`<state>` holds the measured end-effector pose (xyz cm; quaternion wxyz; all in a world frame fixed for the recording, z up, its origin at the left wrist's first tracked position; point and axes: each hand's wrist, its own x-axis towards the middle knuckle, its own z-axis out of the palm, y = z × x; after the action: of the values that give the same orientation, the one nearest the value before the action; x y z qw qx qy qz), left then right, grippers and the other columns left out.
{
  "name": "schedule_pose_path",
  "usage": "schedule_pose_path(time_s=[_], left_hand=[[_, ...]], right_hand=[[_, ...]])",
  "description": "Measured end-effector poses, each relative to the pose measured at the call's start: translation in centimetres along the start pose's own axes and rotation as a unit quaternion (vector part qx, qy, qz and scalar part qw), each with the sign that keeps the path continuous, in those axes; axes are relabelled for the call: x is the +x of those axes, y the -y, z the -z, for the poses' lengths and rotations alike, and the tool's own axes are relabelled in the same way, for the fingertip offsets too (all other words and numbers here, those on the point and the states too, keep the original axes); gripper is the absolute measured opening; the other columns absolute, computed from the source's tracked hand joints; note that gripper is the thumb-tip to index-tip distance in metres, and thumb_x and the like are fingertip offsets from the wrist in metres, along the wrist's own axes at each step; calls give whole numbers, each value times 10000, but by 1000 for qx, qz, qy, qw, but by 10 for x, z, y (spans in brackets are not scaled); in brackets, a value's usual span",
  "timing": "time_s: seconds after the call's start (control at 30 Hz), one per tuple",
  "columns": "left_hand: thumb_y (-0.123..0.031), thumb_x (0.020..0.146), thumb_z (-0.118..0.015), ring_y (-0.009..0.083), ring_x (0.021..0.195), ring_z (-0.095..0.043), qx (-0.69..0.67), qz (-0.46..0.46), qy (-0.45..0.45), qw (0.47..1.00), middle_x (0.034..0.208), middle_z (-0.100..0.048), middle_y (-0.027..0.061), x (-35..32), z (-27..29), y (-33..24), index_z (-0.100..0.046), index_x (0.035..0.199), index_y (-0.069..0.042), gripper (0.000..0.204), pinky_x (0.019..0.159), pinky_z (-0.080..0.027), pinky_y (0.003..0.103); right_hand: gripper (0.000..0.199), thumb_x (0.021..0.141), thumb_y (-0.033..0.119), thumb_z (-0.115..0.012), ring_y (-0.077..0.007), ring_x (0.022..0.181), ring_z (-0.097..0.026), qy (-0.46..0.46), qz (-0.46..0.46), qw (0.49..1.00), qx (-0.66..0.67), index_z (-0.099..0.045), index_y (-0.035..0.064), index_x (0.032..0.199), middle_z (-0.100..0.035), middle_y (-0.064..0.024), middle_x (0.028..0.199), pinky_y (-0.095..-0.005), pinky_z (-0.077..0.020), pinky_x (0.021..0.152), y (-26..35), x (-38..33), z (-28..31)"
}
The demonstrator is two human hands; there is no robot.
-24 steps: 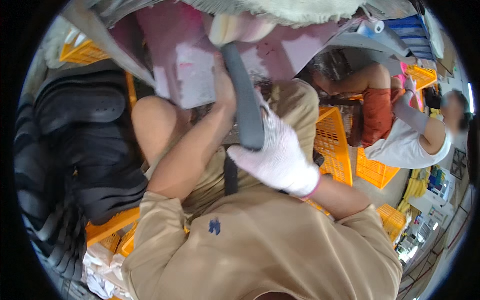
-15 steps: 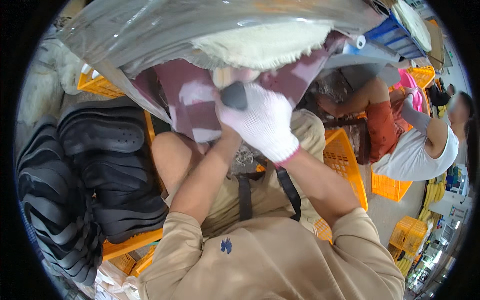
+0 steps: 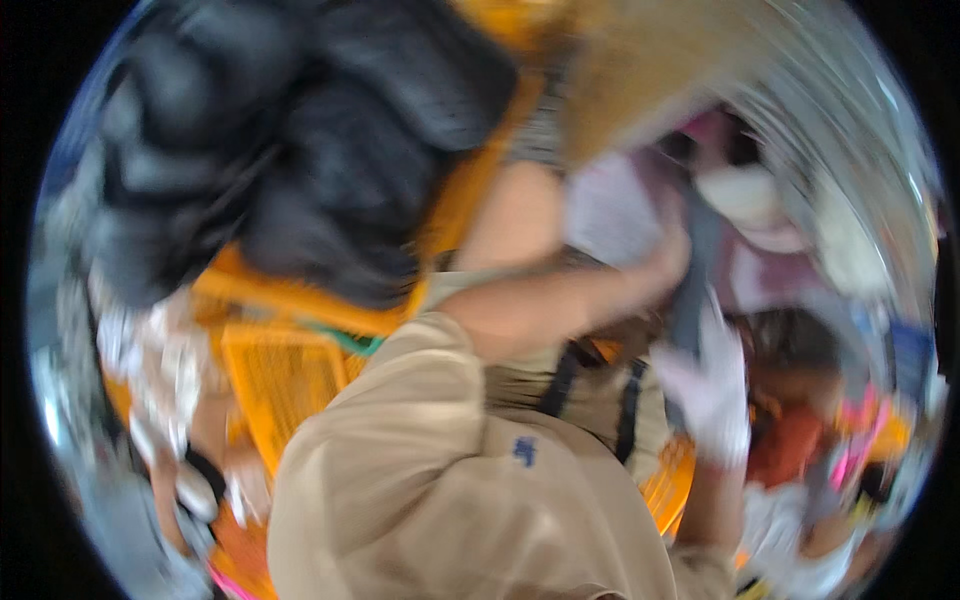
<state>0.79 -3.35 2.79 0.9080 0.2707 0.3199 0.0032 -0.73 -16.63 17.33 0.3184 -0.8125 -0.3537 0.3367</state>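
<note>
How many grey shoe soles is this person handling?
1: the grey shoe sole in the gloved right hand, with the bare left hand alongside. Another could be hidden behind it.

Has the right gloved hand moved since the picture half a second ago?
Yes: despite blur, the right hand sits farther from the pale rounded part, drawn back toward the person's torso.

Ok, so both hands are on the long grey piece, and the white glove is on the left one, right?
Not quite: the white glove is on the right hand; the left hand is bare, as the head view shows. Both are on the long grey piece.
</note>
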Motion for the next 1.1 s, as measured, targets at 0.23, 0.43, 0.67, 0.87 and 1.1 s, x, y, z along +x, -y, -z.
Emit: schedule_pose_path(time_s=[0.23,0.43,0.67,0.87,1.1], left_hand=[[-241,912,-847,302,943,-731,524,-557,-120,633,962,-746,98,-177,186,-79,-756,1019,-64,226,822,-585,411],[-327,858,-785,286,843,-739,939,-167,-79,289,820,-755,51,-252,350,-99,-768,919,-135,202,1129,-407,552],[-318,913,-765,415,954,-690,492,-556,-338,579,944,-742,186,-227,253,-125,-749,933,-36,283,1013,-471,504],[-431,916,-705,333,763,-683,639,-631,-83,433,832,-689,89,-187,115,-29,-663,796,-110,345,811,-531,508],[-437,927,-735,351,1002,-725,550,-641,100,526,1005,-763,94,-146,78,34,-794,1017,-146,310,889,-551,503]], right_hand=[[576,857,27,-748,-325,1164,-660,-306,-123,937,-113,-591,-59,1405,-704,-214,1308,-363,-505,1056,-121,-155,-86],[492,904,147,-724,-373,1132,-671,-148,88,984,49,-566,-6,1344,-685,-233,1238,-423,-530,1001,-107,-62,-109],[585,948,351,-715,-407,1191,-653,517,-141,696,478,-451,91,1400,-623,-266,1279,-468,-523,1010,-11,4,-91],[833,931,438,-755,-371,1330,-609,-33,263,963,-41,-330,140,1582,-566,-288,1469,-428,-473,1114,-56,13,-85],[312,905,66,-740,-377,1023,-718,-170,240,933,-206,-683,-59,1185,-726,-236,1141,-438,-582,907,-130,-62,11]])
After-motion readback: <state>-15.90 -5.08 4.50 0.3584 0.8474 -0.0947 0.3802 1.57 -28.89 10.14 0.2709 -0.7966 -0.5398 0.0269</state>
